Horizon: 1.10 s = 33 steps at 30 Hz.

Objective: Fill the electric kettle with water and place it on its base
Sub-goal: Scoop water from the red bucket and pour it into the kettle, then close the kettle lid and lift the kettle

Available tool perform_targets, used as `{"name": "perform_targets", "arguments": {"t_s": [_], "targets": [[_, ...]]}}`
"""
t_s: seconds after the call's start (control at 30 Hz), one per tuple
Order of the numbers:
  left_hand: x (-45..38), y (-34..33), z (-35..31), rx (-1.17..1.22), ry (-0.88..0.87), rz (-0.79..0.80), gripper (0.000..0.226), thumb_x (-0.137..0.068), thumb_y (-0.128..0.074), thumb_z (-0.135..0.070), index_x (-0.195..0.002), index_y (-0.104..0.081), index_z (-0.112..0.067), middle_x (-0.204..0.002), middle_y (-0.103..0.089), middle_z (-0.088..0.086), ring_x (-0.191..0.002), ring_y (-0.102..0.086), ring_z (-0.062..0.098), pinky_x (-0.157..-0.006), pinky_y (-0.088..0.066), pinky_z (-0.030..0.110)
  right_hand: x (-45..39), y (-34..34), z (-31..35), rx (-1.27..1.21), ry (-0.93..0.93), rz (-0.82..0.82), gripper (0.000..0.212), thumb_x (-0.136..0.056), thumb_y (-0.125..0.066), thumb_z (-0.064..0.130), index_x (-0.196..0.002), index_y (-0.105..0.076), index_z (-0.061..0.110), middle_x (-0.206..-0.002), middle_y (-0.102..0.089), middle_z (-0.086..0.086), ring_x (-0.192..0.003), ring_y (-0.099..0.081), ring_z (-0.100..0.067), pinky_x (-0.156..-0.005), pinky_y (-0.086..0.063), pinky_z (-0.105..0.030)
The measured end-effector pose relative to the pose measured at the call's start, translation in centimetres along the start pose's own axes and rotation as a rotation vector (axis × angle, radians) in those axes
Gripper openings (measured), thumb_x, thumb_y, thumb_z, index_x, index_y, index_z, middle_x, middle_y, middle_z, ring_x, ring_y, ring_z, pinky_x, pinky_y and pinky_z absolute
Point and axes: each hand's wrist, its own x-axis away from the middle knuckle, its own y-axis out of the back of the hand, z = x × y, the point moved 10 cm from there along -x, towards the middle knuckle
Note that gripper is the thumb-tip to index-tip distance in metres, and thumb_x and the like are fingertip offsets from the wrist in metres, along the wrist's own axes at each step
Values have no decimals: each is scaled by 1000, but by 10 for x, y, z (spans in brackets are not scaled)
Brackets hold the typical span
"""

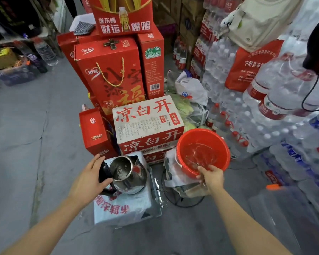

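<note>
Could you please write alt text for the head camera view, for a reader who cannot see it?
A person's left hand holds an open steel kettle by its black handle while the right hand grips the rim of a red bucket holding water. Red gift boxes and bottled water packs surround them.

The white-and-red carton (pixel 147 124) reads 凉白开 on its top and front, the tall red gift box (pixel 110 74) shows 银鹭 and 福, and the big water jug's label (pixel 273 107) carries 5L.

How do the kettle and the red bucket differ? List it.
The electric kettle is shiny steel with a black lid flipped open; the red bucket is plastic and lidless. The kettle looks nearly dry inside; the bucket holds clear water. The bucket's mouth is wider. The left hand holds the kettle's lid side, the right hand grips the bucket's rim. Both are open-topped.
</note>
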Motion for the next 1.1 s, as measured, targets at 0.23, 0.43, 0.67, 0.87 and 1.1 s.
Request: {"name": "perform_targets", "arguments": {"t_s": [0.23,0.43,0.67,0.87,1.1], "targets": [[2,1,-4,36,32,24,85,-78,-76,-37,-148,-30,-20,-158,-28,2,-128,-50,27,-98,-50,45,12,8,34,697,330,-206,31,-88,-68,30,-110,-73,9,-114,-68,-14,-107,-60,-35,-88,-52,-44],[-7,-3,-19,24,-15,34,87,-77,-72,-47,-147,-26,-22,-156,-31,3,-135,-42,26,-104,-45,46,84,-25,68,742,882,-340,40,-73,-81,5,-113,-73,-1,-106,-72,-18,-99,-63,-39,-84,-51,-51],[-29,-22,-47,-99,-177,93,83,-83,-64,-49,-150,-24,-19,-159,-25,3,-144,-25,22,-114,-25,34,133,-105,56,686,946,-117,37,-75,-79,1,-112,-73,0,-100,-73,-13,-94,-67,-37,-83,-54,-45],[-35,-47,-30,-113,-363,207,77,-85,-63,-43,-149,-27,-20,-158,-26,3,-143,-26,20,-115,-27,34,139,-203,39,480,581,151,46,-94,-64,28,-135,-59,10,-130,-64,-4,-121,-59,-26,-97,-49,-37],[-36,-65,-7,-105,-559,196,80,-88,-60,-28,-153,-15,-24,-161,-16,-1,-148,-15,19,-117,-20,31,114,-267,8,-72,126,252,79,-87,-71,35,-154,-34,16,-149,-50,-5,-133,-51,-23,-111,-42,-42]]}}
